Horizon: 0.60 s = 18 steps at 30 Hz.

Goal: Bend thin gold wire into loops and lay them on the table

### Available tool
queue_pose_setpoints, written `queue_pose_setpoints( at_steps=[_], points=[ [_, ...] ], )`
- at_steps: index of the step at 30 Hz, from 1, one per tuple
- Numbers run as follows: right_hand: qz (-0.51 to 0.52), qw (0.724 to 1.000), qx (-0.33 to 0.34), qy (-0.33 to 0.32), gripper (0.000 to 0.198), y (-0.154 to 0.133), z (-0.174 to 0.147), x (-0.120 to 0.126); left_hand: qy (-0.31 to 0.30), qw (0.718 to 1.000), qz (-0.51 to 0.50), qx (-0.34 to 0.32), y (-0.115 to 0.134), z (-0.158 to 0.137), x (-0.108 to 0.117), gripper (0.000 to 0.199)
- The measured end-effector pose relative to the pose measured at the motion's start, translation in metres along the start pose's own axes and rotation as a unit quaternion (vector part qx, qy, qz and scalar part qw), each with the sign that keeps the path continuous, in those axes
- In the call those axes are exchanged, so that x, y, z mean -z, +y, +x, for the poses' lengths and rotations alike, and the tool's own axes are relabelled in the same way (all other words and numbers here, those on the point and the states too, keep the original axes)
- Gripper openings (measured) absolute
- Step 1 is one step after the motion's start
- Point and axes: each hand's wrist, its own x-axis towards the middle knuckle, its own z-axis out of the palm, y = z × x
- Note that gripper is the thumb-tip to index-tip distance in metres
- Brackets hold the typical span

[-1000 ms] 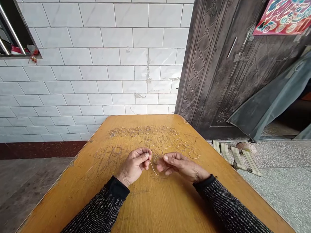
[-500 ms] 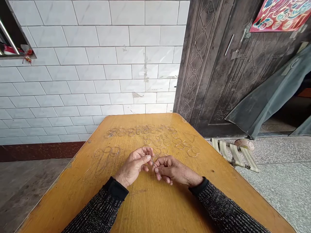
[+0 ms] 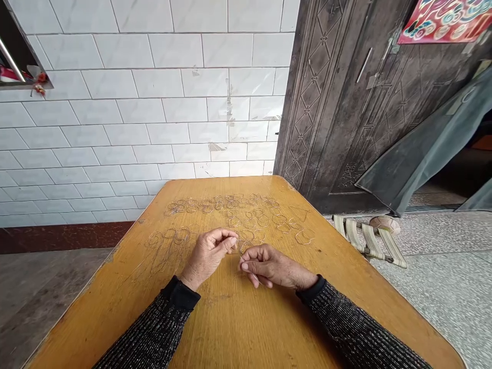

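My left hand point(image 3: 209, 256) is above the middle of the wooden table, thumb and forefinger pinched together at one end of a thin wire point(image 3: 241, 250). Close beside it, my right hand point(image 3: 271, 266) grips the same wire between thumb and curled fingers. A short tail of it pokes out below the right fingers. Just beyond the hands lie several loops of bent thin wire point(image 3: 249, 236), partly hidden by my fingers. Left of my left hand is a loose group of looped wires point(image 3: 169, 237) with long straight tails.
A row of wire loops point(image 3: 219, 203) crosses the far part of the wooden table point(image 3: 238, 328). More loops point(image 3: 305, 237) lie at the right. A white tiled wall point(image 3: 126, 113) rises behind the table. A low strap-seat stool point(image 3: 369, 241) stands on the floor by a dark carved door point(image 3: 323, 102).
My left fingers have closed from a looser, more spread hold into a pinch on the wire, slightly left of before. My right hand keeps its grip. The view has tilted slightly.
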Motion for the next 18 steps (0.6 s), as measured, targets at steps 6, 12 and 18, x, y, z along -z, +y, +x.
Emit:
queue_pose_setpoints(
  at_steps=[6,12,18],
  points=[
    [-0.027,0.995,0.050,0.085,0.029,0.0004,0.0040,-0.0044,0.021,1.000,-0.016,0.007,0.0028,-0.0001,0.0020,0.014],
    [-0.006,0.989,0.069,0.132,0.032,0.0012,0.0059,-0.0036,0.028,0.997,-0.070,0.034,0.0023,0.0010,0.0017,0.016],
    [0.009,0.987,0.077,0.140,0.033,0.0025,0.0062,-0.0024,0.003,0.994,-0.083,0.068,0.0006,0.0014,0.0033,0.017]
  ],
)
